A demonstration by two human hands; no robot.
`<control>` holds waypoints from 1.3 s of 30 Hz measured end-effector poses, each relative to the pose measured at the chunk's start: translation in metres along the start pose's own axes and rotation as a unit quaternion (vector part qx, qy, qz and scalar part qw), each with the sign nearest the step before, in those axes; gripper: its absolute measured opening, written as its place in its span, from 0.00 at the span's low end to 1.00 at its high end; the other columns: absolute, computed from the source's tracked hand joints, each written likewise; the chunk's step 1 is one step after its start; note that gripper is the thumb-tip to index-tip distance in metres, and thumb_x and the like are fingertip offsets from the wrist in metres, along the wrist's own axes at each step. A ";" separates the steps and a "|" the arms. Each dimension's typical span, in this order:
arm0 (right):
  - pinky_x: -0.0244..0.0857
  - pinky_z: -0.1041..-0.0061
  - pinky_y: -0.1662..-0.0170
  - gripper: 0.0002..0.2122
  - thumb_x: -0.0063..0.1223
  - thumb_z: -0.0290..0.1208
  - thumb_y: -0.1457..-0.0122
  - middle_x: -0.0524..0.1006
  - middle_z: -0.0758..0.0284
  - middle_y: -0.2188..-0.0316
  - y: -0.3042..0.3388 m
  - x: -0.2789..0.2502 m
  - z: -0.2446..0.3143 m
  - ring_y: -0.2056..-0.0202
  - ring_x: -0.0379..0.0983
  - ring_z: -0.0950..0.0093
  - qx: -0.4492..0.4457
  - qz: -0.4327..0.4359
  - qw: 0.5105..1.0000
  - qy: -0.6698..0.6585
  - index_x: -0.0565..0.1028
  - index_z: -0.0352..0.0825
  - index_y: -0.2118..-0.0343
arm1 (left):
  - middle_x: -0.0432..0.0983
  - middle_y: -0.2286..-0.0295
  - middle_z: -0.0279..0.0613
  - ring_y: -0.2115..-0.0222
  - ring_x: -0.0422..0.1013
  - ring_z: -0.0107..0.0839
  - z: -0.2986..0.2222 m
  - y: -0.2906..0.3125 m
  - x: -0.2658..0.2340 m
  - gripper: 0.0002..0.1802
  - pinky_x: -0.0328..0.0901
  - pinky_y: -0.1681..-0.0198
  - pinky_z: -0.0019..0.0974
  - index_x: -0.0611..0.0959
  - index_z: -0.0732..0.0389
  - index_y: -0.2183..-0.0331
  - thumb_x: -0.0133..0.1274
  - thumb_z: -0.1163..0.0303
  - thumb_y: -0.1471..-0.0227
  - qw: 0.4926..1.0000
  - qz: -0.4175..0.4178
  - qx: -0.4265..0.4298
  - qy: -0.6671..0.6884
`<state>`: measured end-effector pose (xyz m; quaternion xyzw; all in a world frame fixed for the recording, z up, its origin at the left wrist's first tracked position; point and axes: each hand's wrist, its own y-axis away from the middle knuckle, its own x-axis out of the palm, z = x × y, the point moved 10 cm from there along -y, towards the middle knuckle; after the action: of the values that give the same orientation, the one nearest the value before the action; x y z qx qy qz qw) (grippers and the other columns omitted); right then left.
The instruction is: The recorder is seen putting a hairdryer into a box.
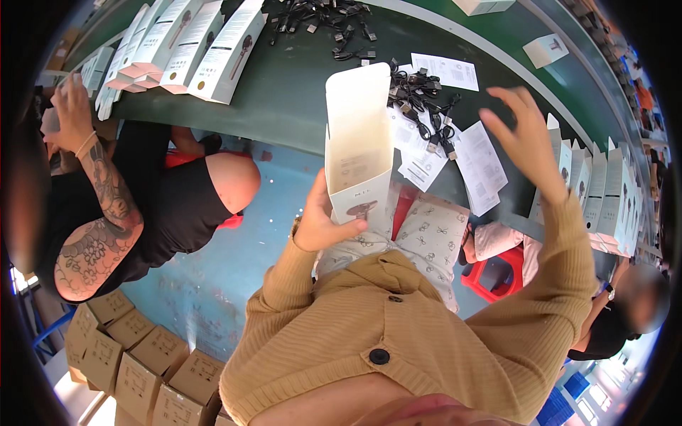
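Observation:
My left hand point(324, 221) grips a white box point(360, 170) by its lower part, above my lap. The box's top flap stands up and its mouth faces me; no contents show inside. My right hand point(524, 138) is raised over the right part of the table, fingers apart and nothing in them. Between my hands lie several printed leaflets point(482, 167) on the table's near edge. A heap of black USB cables point(419, 92) rests partly on these leaflets.
More cables point(323, 14) lie farther back on the dark green table point(284, 92). White boxes stand in rows at the left point(227, 53) and right point(607, 188). A tattooed co-worker point(106, 206) sits at left. Brown cartons point(138, 355) and a red stool point(497, 277) stand on the floor.

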<state>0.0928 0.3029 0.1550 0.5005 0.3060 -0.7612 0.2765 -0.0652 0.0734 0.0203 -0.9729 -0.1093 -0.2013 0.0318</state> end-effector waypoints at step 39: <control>0.68 0.64 0.60 0.33 0.67 0.39 0.59 0.65 0.51 0.49 0.168 0.000 0.053 0.60 0.70 0.55 0.104 -0.093 0.976 -0.169 0.65 0.39 0.49 | 0.55 0.46 0.46 0.46 0.55 0.33 0.039 -0.046 0.161 0.46 0.54 0.44 0.37 0.46 0.61 0.41 0.51 0.48 0.48 0.985 0.167 -0.052 -0.003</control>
<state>0.1833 0.1525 0.1394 0.3598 0.2191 -0.8850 0.1985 0.0832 0.1547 0.0492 -0.9783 0.0655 -0.1961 0.0136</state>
